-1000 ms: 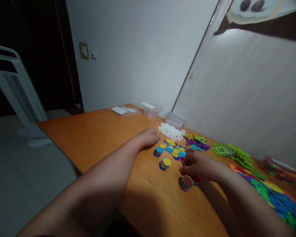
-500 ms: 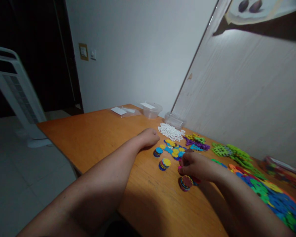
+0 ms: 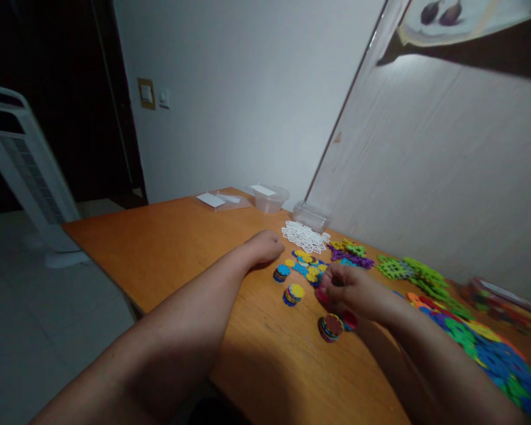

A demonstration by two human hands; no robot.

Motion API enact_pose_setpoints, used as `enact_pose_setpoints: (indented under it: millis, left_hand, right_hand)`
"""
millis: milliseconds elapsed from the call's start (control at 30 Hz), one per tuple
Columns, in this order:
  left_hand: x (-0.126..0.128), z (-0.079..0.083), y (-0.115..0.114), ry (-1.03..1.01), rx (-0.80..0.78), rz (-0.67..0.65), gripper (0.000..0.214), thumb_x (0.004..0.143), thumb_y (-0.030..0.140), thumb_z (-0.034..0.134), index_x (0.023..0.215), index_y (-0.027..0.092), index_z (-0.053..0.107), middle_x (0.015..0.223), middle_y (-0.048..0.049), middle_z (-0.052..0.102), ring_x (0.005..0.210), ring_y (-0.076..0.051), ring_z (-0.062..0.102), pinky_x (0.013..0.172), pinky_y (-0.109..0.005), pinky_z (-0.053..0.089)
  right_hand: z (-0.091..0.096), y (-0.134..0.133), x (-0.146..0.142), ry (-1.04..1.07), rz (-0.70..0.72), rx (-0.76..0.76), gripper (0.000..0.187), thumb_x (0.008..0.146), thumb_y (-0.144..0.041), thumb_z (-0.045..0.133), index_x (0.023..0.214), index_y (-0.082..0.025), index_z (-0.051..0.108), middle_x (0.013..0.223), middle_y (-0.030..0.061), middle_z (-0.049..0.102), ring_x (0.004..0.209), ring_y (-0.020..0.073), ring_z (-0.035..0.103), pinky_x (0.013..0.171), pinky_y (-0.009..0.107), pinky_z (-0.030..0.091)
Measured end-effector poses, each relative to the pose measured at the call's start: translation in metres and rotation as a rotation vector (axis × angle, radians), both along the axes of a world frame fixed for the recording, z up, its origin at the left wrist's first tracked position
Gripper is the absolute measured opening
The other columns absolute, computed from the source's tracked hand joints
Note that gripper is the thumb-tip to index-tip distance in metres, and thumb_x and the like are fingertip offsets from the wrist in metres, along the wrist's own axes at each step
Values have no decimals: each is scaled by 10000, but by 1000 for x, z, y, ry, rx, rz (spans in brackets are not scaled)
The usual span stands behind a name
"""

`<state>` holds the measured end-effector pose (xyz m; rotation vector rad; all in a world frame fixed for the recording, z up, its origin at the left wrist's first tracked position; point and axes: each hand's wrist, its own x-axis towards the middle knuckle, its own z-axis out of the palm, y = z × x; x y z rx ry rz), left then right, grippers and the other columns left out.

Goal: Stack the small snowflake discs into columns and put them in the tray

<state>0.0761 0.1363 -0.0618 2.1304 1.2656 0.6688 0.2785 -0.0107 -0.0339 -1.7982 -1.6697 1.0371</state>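
Note:
My left hand (image 3: pixel 266 247) rests on the table as a loose fist; its inner fingers are hidden, so I cannot tell what they hold. Near it lie a pile of yellow and blue notched plastic discs (image 3: pixel 301 268) and a short blue-topped stack (image 3: pixel 282 273). My right hand (image 3: pixel 347 288) is closed in a pinch at the pile's right side, with a pink disc (image 3: pixel 322 296) at its fingertips. Closer to me stand a yellow-topped stack (image 3: pixel 294 294) and a brown-topped stack (image 3: pixel 331 327). Beside the latter lies a red disc (image 3: pixel 349 320), partly in shadow.
White lattice pieces (image 3: pixel 305 236) lie behind the pile, before clear plastic containers (image 3: pixel 269 199). Purple pieces (image 3: pixel 354 258), green pieces (image 3: pixel 393 267) and a large multicoloured heap (image 3: pixel 487 348) spread along the right. A flat plastic bag (image 3: pixel 223 199) lies at the table's far edge.
My right hand has shifted slightly up and away from the brown-topped stack, uncovering more of the red disc. My left hand stays in place; the view has moved a little.

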Motion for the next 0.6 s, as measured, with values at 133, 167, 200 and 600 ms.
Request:
enact_pose_setpoints:
  millis: [133, 167, 200, 600]
  left_hand:
    - [1, -2, 3, 0, -9, -12, 146, 694, 234, 559, 568, 162, 553, 504, 21, 427, 503, -113, 391, 481, -238, 271]
    - [1, -2, 3, -2, -12, -12, 152, 696, 233, 558, 563, 161, 550, 500, 22, 423, 504, -113, 390, 482, -237, 272]
    - [1, -1, 3, -7, -16, -11, 156, 698, 231, 559, 560, 160, 549, 496, 21, 420, 509, -113, 392, 484, -234, 274]
    - [0, 1, 0, -25, -60, -16, 159, 681, 239, 550, 552, 171, 488, 487, 28, 410, 479, -96, 349, 465, -236, 227]
  right_hand:
    - [12, -4, 4, 101, 23, 89, 185, 734, -283, 681, 700, -176, 533, 643, 12, 609, 571, 114, 538, 509, 230, 405]
    - [14, -5, 5, 123, 32, 89, 191, 737, -291, 683, 695, -178, 535, 645, 11, 608, 589, 121, 548, 529, 237, 414]
    - [16, -6, 6, 136, 35, 90, 198, 739, -299, 686, 693, -179, 535, 646, 8, 604, 600, 124, 552, 542, 242, 419]
    - [46, -44, 2, 178, -23, 30, 305, 713, -397, 748, 798, -190, 541, 673, -15, 610, 579, 104, 524, 528, 227, 371]
